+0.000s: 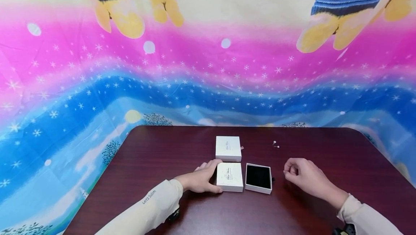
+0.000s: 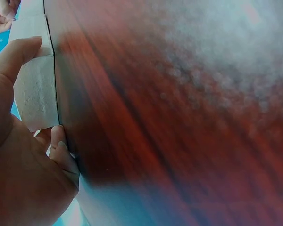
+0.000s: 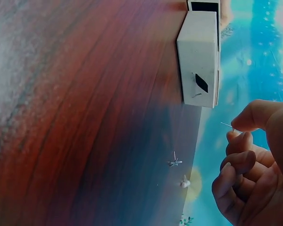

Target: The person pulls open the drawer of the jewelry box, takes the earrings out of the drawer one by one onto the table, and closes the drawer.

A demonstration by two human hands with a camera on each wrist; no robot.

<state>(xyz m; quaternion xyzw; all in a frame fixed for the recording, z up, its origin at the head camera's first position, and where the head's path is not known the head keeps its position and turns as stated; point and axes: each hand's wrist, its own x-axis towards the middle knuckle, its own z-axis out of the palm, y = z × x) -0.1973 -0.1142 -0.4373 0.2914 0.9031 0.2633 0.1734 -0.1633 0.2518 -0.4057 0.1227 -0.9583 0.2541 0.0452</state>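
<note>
My left hand [image 1: 203,179] holds a white printed gift box [image 1: 229,177] by its left end, with the thumb along the near side, as the left wrist view also shows. To the right of that box lies an uncovered white box tray [image 1: 258,178] with a black lining and a dark pull tab. My right hand [image 1: 303,177] hovers right of the tray, thumb and forefinger pinching a tiny stud earring [image 3: 227,125]. Only its thin metal post shows; the fingertips hide the rest. Two small stud earrings [image 1: 276,144] lie on the table beyond this hand.
Behind the held box sits a second white printed box [image 1: 228,148] with a small pinkish tab on its right. Everything lies on a dark red-brown wooden table [image 1: 169,148]. A colourful printed cloth [image 1: 201,61] hangs behind the table's far edge.
</note>
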